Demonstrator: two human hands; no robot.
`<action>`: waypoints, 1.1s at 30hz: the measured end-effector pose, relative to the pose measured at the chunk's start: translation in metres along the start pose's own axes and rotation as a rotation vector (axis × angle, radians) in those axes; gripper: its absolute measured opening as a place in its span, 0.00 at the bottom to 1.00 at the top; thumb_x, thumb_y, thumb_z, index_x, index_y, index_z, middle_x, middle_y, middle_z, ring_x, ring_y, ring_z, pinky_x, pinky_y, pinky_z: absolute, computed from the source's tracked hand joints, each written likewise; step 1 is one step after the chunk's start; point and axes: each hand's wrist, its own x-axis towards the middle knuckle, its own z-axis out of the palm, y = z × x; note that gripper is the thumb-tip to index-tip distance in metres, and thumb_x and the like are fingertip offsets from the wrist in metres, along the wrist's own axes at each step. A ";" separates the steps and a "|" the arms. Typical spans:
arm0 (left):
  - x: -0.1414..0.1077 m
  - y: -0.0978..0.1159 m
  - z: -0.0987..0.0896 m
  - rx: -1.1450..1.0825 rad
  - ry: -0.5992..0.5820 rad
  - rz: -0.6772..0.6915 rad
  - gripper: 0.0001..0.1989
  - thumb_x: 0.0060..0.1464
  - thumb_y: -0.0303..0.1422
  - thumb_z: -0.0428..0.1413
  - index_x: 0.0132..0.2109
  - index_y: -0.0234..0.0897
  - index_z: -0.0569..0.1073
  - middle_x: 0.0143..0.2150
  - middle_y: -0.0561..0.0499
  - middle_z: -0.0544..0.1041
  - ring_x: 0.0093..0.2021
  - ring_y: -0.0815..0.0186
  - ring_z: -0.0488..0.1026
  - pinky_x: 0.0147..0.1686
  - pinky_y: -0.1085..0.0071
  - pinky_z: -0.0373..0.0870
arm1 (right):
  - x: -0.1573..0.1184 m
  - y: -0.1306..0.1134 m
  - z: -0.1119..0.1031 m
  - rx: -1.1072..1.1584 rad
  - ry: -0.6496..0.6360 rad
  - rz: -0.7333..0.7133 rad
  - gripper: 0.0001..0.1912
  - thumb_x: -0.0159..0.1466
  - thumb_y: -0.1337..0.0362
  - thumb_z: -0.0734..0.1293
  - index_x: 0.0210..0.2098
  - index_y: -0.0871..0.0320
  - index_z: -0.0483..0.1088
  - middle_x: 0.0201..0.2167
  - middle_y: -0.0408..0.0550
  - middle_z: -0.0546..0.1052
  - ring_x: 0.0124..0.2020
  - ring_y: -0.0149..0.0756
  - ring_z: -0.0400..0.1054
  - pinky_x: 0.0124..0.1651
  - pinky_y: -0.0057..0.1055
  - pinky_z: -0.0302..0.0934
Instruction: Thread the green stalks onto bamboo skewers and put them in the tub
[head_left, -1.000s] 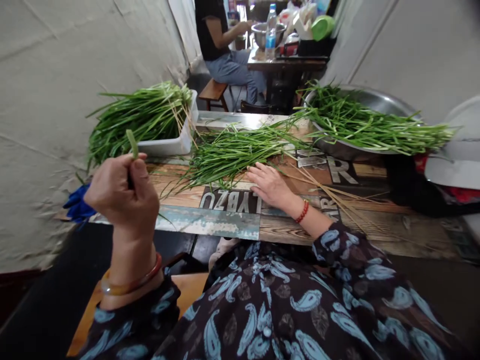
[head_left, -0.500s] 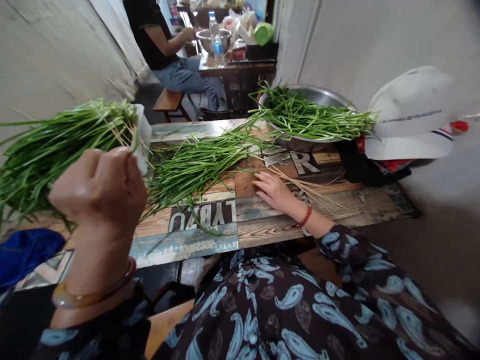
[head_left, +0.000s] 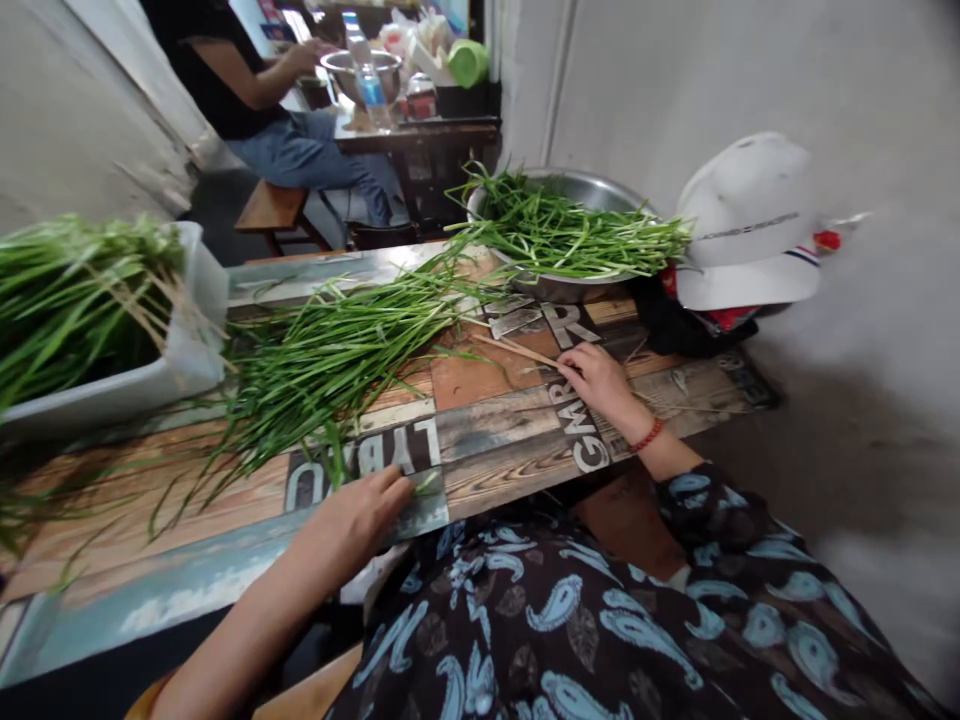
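Note:
My left hand (head_left: 371, 512) is low at the table's near edge, its fingers closed on a garlic chive (head_left: 337, 458). Green leaf shows behind the knuckles and a pale end (head_left: 427, 485) sticks out past the fingertips. My right hand (head_left: 598, 380) pinches the ends of a few thin wooden skewers (head_left: 517, 350), which point left over the table. Between and beyond the hands, a loose pile of garlic chives (head_left: 337, 345) lies across the wood. More chives (head_left: 82, 300) fill a white plastic bin (head_left: 202, 345) at left, with skewers stuck among them.
Behind the pile stands a steel bowl (head_left: 600, 188) heaped with chives. A white cap (head_left: 750, 225) rests on a dark bag (head_left: 664, 320) at right. Farther back, a person (head_left: 225, 90) sits by another table holding a metal bowl (head_left: 390, 70) and a water bottle (head_left: 367, 85).
My left hand has come down from in front of the bin to the table's near edge. My right hand has moved right and closed on skewers. The view has turned left-to-right slightly.

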 end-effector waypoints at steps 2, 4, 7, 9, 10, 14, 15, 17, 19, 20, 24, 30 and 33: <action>0.007 -0.014 0.002 0.040 0.075 -0.076 0.13 0.59 0.27 0.43 0.31 0.40 0.69 0.30 0.49 0.72 0.28 0.64 0.68 0.28 0.69 0.60 | 0.015 -0.005 0.003 -0.059 -0.005 0.000 0.11 0.69 0.65 0.61 0.40 0.57 0.77 0.38 0.52 0.76 0.43 0.43 0.69 0.49 0.39 0.63; 0.018 -0.033 -0.002 0.116 0.115 -0.158 0.12 0.59 0.27 0.43 0.31 0.41 0.69 0.31 0.49 0.71 0.29 0.62 0.67 0.29 0.69 0.60 | 0.029 -0.004 0.001 -0.079 0.023 0.032 0.12 0.69 0.65 0.61 0.41 0.57 0.77 0.41 0.54 0.76 0.46 0.46 0.68 0.51 0.42 0.61; 0.026 -0.063 -0.013 0.279 0.149 -0.285 0.11 0.59 0.27 0.44 0.32 0.39 0.69 0.32 0.47 0.70 0.31 0.60 0.66 0.30 0.68 0.58 | 0.035 0.008 -0.012 -0.050 0.091 0.037 0.14 0.69 0.66 0.60 0.46 0.57 0.76 0.46 0.55 0.76 0.49 0.47 0.68 0.54 0.43 0.61; 0.022 -0.079 -0.018 0.280 0.195 -0.327 0.11 0.61 0.29 0.43 0.36 0.39 0.70 0.35 0.47 0.71 0.32 0.61 0.67 0.31 0.69 0.58 | 0.024 0.019 -0.026 0.019 0.104 -0.019 0.14 0.69 0.66 0.59 0.46 0.56 0.76 0.44 0.54 0.77 0.48 0.46 0.69 0.53 0.42 0.62; 0.019 -0.084 -0.019 0.243 0.238 -0.335 0.11 0.62 0.30 0.43 0.37 0.40 0.70 0.37 0.48 0.71 0.33 0.62 0.68 0.33 0.69 0.60 | 0.016 0.025 -0.033 0.061 0.071 -0.058 0.13 0.69 0.65 0.60 0.45 0.56 0.76 0.43 0.53 0.77 0.47 0.45 0.70 0.52 0.42 0.63; 0.008 -0.078 -0.026 -0.005 0.480 -0.272 0.08 0.63 0.34 0.46 0.40 0.42 0.70 0.41 0.51 0.73 0.40 0.64 0.72 0.41 0.71 0.67 | -0.024 0.030 -0.048 0.143 -0.135 -0.172 0.12 0.68 0.64 0.63 0.47 0.54 0.75 0.45 0.51 0.78 0.48 0.44 0.72 0.52 0.43 0.65; 0.009 -0.071 -0.028 -0.056 0.531 -0.246 0.08 0.63 0.34 0.47 0.40 0.42 0.70 0.40 0.52 0.73 0.41 0.65 0.72 0.42 0.71 0.68 | -0.031 0.028 -0.048 0.139 -0.159 -0.185 0.13 0.68 0.64 0.63 0.49 0.54 0.75 0.48 0.51 0.78 0.50 0.45 0.71 0.53 0.44 0.64; 0.013 -0.053 -0.033 -0.144 0.595 -0.191 0.07 0.63 0.34 0.49 0.39 0.42 0.70 0.39 0.53 0.74 0.40 0.66 0.72 0.42 0.71 0.68 | -0.041 0.025 -0.045 0.106 -0.124 -0.164 0.15 0.68 0.63 0.63 0.53 0.55 0.73 0.52 0.54 0.75 0.53 0.47 0.69 0.55 0.46 0.63; 0.020 -0.034 -0.035 -0.228 0.619 -0.127 0.06 0.63 0.32 0.49 0.39 0.41 0.71 0.38 0.52 0.74 0.38 0.68 0.72 0.40 0.72 0.68 | -0.048 0.028 -0.044 0.037 -0.046 -0.098 0.16 0.67 0.62 0.63 0.53 0.56 0.72 0.53 0.57 0.74 0.53 0.49 0.68 0.55 0.47 0.63; 0.023 -0.025 -0.035 -0.260 0.630 -0.100 0.07 0.63 0.32 0.49 0.38 0.39 0.71 0.38 0.52 0.74 0.38 0.68 0.72 0.40 0.73 0.68 | -0.051 0.033 -0.045 -0.006 -0.020 -0.064 0.16 0.67 0.61 0.64 0.52 0.56 0.72 0.51 0.57 0.74 0.52 0.50 0.68 0.53 0.47 0.63; 0.032 -0.007 -0.023 -0.363 0.614 -0.060 0.10 0.64 0.30 0.48 0.34 0.37 0.71 0.37 0.49 0.74 0.40 0.67 0.72 0.41 0.72 0.68 | -0.065 0.067 -0.056 -0.089 -0.059 -0.004 0.10 0.66 0.58 0.64 0.37 0.56 0.74 0.37 0.53 0.76 0.42 0.47 0.69 0.47 0.44 0.63; 0.032 0.001 0.003 -0.448 0.613 -0.101 0.10 0.64 0.31 0.48 0.37 0.36 0.72 0.31 0.50 0.72 0.35 0.67 0.71 0.37 0.72 0.67 | -0.068 0.055 -0.053 -0.081 -0.170 -0.124 0.10 0.69 0.61 0.60 0.32 0.55 0.69 0.33 0.51 0.74 0.38 0.44 0.66 0.44 0.40 0.60; 0.032 0.004 0.007 -0.472 0.623 -0.100 0.10 0.64 0.31 0.48 0.36 0.36 0.72 0.31 0.50 0.72 0.34 0.67 0.71 0.37 0.72 0.67 | -0.052 0.024 -0.043 -0.053 -0.209 -0.237 0.09 0.70 0.63 0.58 0.36 0.56 0.68 0.38 0.52 0.75 0.41 0.43 0.67 0.46 0.39 0.59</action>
